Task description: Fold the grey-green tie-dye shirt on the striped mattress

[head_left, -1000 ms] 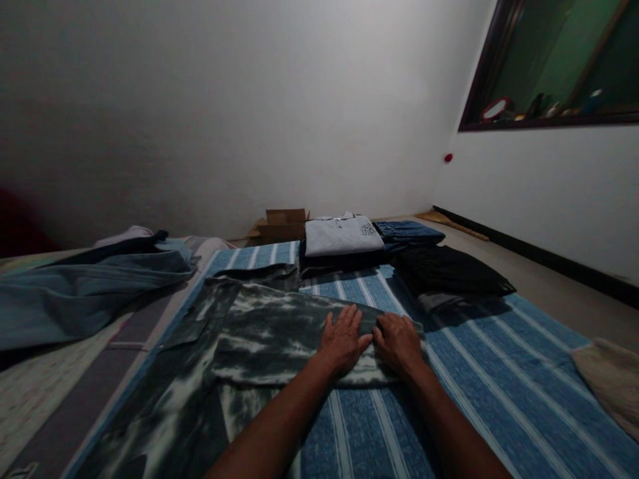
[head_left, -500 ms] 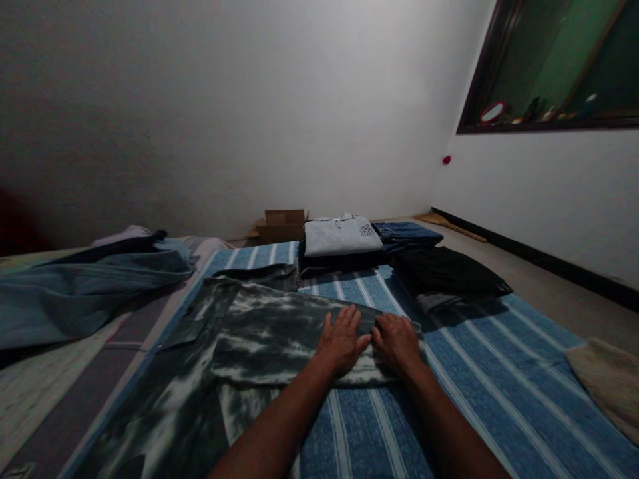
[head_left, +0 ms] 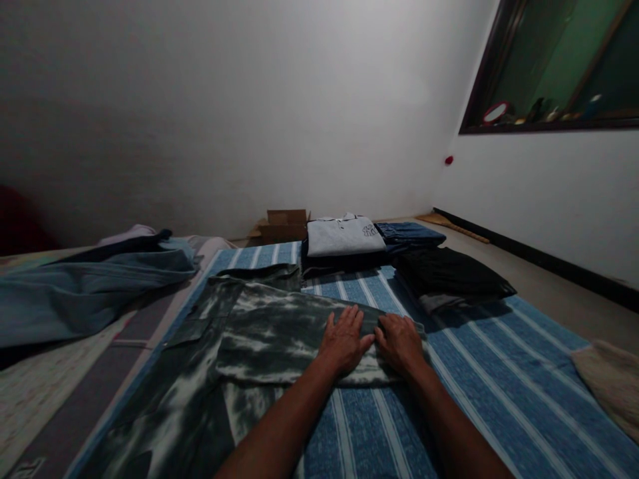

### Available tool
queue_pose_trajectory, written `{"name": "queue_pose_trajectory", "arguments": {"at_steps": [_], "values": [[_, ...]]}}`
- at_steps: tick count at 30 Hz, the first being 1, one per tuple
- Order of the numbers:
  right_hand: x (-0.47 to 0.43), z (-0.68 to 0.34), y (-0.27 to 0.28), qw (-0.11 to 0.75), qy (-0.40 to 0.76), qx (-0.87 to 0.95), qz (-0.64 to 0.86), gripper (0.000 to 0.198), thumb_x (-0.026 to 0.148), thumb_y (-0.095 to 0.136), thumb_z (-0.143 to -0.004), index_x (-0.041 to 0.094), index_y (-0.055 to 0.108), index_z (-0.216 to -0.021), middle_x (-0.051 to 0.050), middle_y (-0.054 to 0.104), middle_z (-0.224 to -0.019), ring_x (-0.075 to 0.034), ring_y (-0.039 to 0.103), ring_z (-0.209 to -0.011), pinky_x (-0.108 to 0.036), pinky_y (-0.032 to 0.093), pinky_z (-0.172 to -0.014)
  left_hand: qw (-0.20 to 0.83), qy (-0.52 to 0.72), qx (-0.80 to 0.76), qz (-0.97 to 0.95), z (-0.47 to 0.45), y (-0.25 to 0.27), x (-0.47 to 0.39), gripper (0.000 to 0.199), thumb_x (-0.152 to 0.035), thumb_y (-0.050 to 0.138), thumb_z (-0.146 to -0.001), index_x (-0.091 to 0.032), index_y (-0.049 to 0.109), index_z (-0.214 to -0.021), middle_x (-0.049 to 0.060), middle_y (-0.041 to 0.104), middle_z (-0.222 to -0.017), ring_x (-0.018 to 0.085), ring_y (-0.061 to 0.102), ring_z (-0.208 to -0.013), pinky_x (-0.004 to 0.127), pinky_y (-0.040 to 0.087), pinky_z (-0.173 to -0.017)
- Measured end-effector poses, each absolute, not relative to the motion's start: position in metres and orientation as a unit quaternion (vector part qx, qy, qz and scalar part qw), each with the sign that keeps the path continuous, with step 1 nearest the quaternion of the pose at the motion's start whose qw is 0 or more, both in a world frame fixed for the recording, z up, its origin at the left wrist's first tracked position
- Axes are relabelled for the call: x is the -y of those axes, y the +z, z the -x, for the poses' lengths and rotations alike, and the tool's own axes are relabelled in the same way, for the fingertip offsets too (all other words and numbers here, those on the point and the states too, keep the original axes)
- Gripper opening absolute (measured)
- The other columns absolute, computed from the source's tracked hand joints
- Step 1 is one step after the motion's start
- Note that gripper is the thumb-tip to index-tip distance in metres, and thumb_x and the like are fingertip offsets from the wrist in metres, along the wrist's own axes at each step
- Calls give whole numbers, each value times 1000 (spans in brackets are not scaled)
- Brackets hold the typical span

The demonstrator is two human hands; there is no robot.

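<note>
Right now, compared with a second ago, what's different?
Nothing visibly: the view only shifts slightly. The left hand stays spread on the patterned garment, and the right hand, fingers bent, stays on it too. The grey shirt, black clothes and box also stay put.

You have two hands [head_left: 344, 342] and one pair of trousers [head_left: 279, 326] in view. You can count three folded piles [head_left: 452, 273], one loose heap [head_left: 104, 289], one blue sheet [head_left: 474, 392], one box [head_left: 283, 232], one window [head_left: 542, 60] and one mirror [head_left: 496, 113].
</note>
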State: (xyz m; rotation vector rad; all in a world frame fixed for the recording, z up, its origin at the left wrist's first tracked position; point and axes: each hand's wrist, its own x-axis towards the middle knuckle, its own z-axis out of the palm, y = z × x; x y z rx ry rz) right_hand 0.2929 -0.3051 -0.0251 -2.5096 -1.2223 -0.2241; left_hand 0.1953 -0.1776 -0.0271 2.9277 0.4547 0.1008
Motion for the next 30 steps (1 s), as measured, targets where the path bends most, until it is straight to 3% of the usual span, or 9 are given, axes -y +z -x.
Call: {"name": "queue_pose_trajectory", "arguments": {"at_steps": [30], "values": [[307, -287, -19, 159, -72, 423, 889, 19, 25, 45, -89, 18, 63, -87, -6, 66, -95, -21, 57, -97, -34, 29, -90, 95, 28, -155, -983, -193, -24, 180, 68, -60, 21, -93, -18, 29, -146, 7, 24, -155, 24, 16, -143, 54, 13, -115]]}}
